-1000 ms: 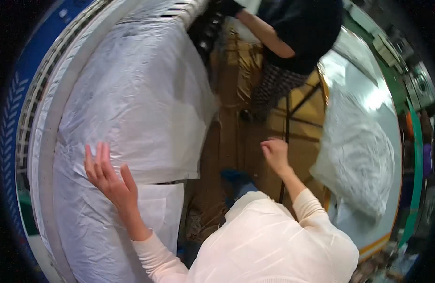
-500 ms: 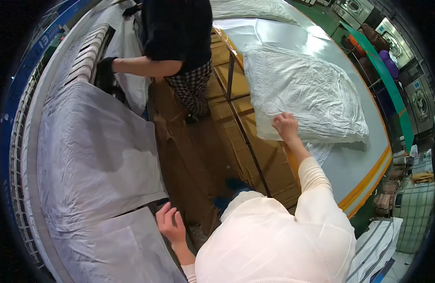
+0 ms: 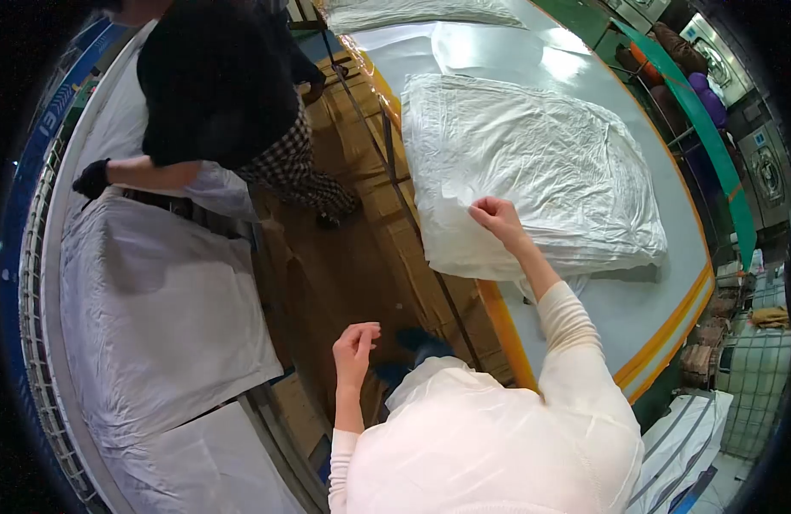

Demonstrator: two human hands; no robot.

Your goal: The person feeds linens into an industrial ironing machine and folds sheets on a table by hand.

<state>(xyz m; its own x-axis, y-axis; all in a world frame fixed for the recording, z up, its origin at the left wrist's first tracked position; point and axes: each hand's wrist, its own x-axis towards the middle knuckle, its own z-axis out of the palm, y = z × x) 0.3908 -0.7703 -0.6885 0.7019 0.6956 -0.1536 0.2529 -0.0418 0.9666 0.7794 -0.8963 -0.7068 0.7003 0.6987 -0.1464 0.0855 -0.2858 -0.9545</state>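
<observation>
A stack of folded, wrinkled white sheets (image 3: 541, 163) lies on the smooth grey-white table on my right. My right hand (image 3: 498, 218) is closed at its near left part, thumb and fingers pinching the top sheet's edge, which lifts slightly. My left hand (image 3: 354, 347) hangs over the aisle in front of my body, fingers loosely bent and apart from the thumb, holding nothing. On the left, white cloths (image 3: 173, 317) lie spread over the feed side of a long machine. A co-worker in a dark top and checked trousers (image 3: 293, 167) reaches a gloved hand (image 3: 91, 178) to that machine.
The table (image 3: 575, 321) has a yellow-taped edge. Flattened cardboard (image 3: 353, 265) covers the aisle floor. Another white pile (image 3: 421, 13) lies at the table's far end. Washing machines (image 3: 768, 176) and a green-topped rack (image 3: 704, 146) stand on the far right.
My right hand has taken up the sheet's edge, and the stack has shifted left. My left hand has moved right, away from the machine. The co-worker has moved left and nearer, reaching further along the machine.
</observation>
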